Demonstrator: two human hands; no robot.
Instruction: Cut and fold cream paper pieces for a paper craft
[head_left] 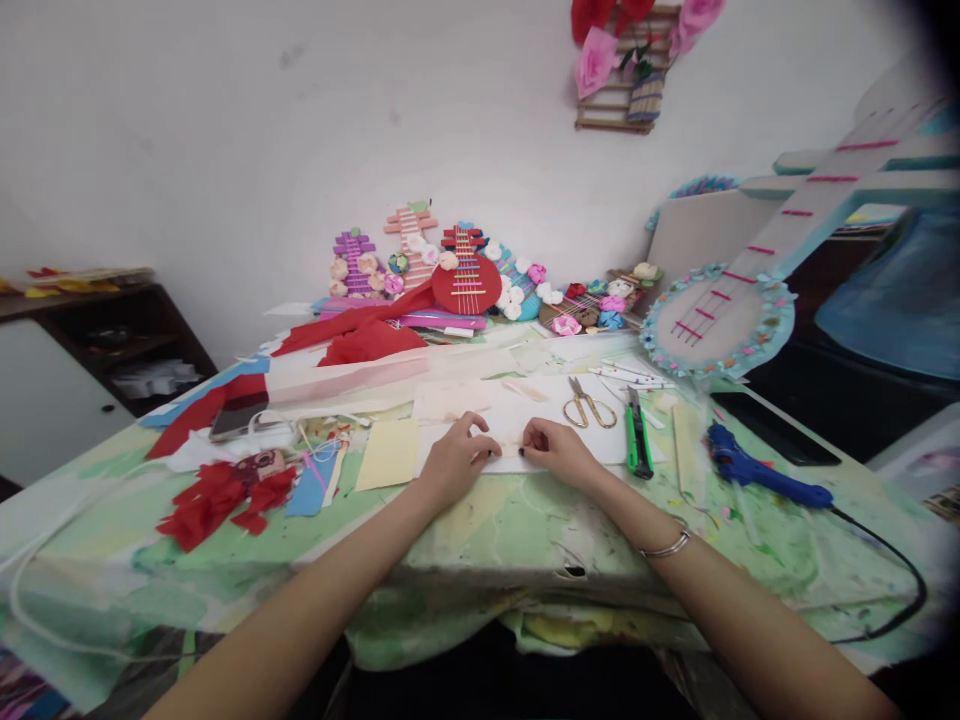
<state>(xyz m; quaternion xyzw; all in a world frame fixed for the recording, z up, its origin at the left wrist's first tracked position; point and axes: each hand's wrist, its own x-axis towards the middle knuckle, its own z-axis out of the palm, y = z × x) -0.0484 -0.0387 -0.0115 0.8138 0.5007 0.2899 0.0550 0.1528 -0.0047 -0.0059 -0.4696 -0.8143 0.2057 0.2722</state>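
Observation:
On a white sheet (551, 400), a thin pale strip, apparently paper, (511, 443) spans the small gap between my hands. My left hand (456, 462) has its thumb and a fingertip pinched at the strip's left end, the index finger raised and curved. At the other end, my right hand (561, 452) is closed, its fingers curled and thumb pressed in. More pale pink pieces (450, 398) lie on the sheet behind my left hand. Gold-handled scissors (589, 408) and a green utility knife (638, 436) rest just beyond my right hand.
A blue glue gun (765, 475), its cord trailing, and a black phone (772, 428) lie at right. Yellow paper (388, 455) and red crepe scraps (210, 500) are at left. Several lute-shaped crafts (466, 285) stand behind; a large one (720, 310) leans at right.

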